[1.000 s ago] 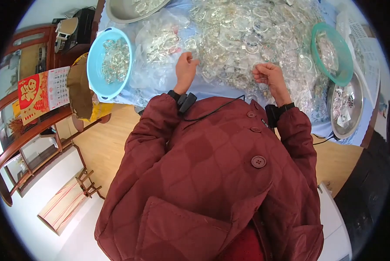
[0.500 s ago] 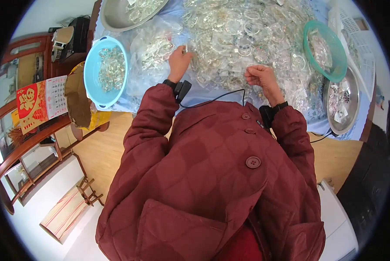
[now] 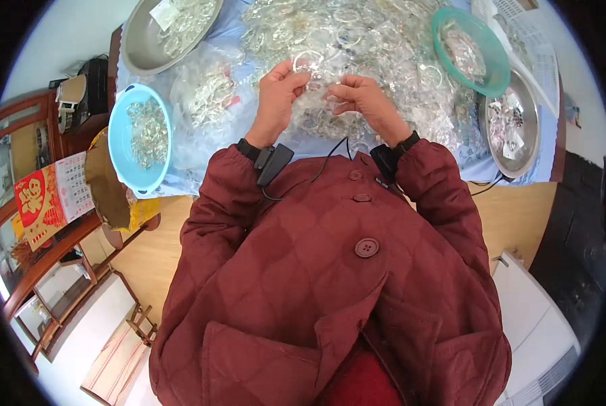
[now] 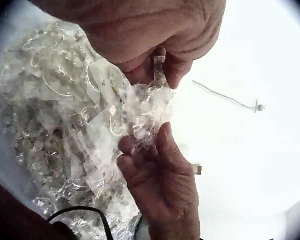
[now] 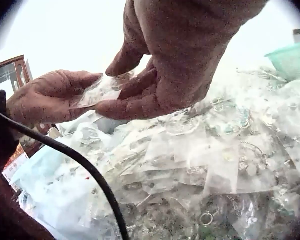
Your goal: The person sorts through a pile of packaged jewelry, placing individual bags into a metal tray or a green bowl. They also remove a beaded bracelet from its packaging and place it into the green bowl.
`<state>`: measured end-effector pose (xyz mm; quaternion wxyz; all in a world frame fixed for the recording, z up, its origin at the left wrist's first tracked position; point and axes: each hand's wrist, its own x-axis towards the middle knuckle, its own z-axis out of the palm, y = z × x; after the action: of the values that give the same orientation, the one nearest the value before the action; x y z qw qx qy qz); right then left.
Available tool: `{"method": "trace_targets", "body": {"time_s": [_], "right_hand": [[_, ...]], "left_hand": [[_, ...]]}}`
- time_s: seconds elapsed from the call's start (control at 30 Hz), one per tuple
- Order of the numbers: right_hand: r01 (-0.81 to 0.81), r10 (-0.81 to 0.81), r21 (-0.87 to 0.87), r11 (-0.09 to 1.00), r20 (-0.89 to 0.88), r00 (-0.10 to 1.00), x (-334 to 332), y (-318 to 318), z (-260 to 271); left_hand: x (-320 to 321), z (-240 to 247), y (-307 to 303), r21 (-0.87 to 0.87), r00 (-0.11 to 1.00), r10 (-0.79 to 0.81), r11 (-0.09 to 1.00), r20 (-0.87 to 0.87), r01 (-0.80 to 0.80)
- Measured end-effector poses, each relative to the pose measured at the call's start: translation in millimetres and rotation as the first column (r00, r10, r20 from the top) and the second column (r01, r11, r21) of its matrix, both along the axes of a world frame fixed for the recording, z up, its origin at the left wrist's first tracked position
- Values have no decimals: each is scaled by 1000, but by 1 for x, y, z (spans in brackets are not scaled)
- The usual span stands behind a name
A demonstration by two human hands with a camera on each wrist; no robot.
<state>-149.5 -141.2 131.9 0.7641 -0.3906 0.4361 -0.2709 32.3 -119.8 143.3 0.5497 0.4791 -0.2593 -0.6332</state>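
A small clear plastic bag (image 4: 149,112), crinkled and shiny, is held between both hands above the heap; its contents are blurred. My left hand (image 3: 278,98) pinches one end between thumb and fingers. At the other end, the thumb and curled fingers of my right hand (image 3: 368,100) grip the bag, as the right wrist view also shows. Under and beyond the hands spreads a large heap of bagged jewellery (image 3: 384,40), with rings and bangles showing through the clear plastic.
On the left stand a light blue basin (image 3: 118,128) and a grey metal bowl (image 3: 135,47), both holding bagged pieces. To the right are a green basket (image 3: 496,78), a steel bowl (image 3: 531,115) and a white basket (image 3: 550,71). A black cable (image 5: 75,152) hangs near the wrists.
The hands were apart over the heap and have come together, with the small bag now between them. The head view has shifted, so the basins and heap sit further left.
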Motion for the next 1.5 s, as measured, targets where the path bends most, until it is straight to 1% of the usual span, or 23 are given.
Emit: {"method": "trace_targets", "body": {"time_s": [0.1,0.23,0.3,0.4,0.43,0.5,0.57,0.63,0.67,0.77,0.8,0.9,0.97,1.07,1.17,1.23,1.33,1.43,1.47,1.5], "right_hand": [[15,-15,-5,1000,-8,1000,-4,-2,0],[63,-64,-16,998,-24,998,-8,-1,-3],[76,-77,-30,997,-23,997,-7,-2,-2],[126,-126,-4,992,-48,991,-5,-1,3],[121,-122,-11,993,-42,992,-5,-4,2],[173,-173,-4,985,-44,984,-11,-5,-1],[198,-198,3,980,-44,979,-18,-5,-4],[278,-276,41,960,-49,960,-21,-7,-5],[319,-316,60,946,-54,947,-22,-8,-7],[308,-307,51,950,-33,951,-23,-8,-12],[310,-310,42,950,-26,951,-27,-9,-12],[334,-334,7,942,-5,942,-31,-10,-14],[343,-343,-7,939,6,939,-31,-9,-13],[396,-397,35,918,32,917,-32,-10,-8],[409,-411,40,911,46,910,-34,-10,-5],[411,-413,42,911,58,909,-34,-10,-3],[441,-440,-25,897,40,897,-35,-11,-2],[418,-418,0,908,40,908,-38,-17,-14],[422,-422,11,906,25,906,-42,-17,-19],[407,-407,14,913,30,913,-46,-16,-22]], "left_hand": [[-3,1,-2,11,992,-18,1000,-123,20],[2,-7,-2,36,983,-17,999,-182,24],[1,-10,0,40,986,-6,999,-165,12],[4,-9,-3,38,992,22,999,-126,-18],[4,-6,-4,55,992,60,997,-110,-54],[4,-3,-3,95,988,132,988,-81,-124],[8,-5,-4,99,989,139,986,-52,-133],[16,-7,-7,100,989,151,984,7,-151],[18,-8,-7,98,988,151,984,10,-152],[18,-13,-6,103,994,89,990,62,-95],[15,-13,-8,102,996,69,992,53,-75],[13,-11,-4,81,995,66,994,69,-71],[13,-12,-3,85,997,45,995,62,-50],[11,-16,-4,85,998,33,996,60,-38],[11,-17,-6,63,999,13,998,31,-14],[9,-16,-8,62,999,11,998,33,-13],[3,-14,-10,62,999,29,998,45,-31],[1,-11,-10,56,999,38,998,-8,-38],[2,-13,-10,56,998,57,997,2,-57],[4,-16,-10,52,999,35,998,10,-36]]}}
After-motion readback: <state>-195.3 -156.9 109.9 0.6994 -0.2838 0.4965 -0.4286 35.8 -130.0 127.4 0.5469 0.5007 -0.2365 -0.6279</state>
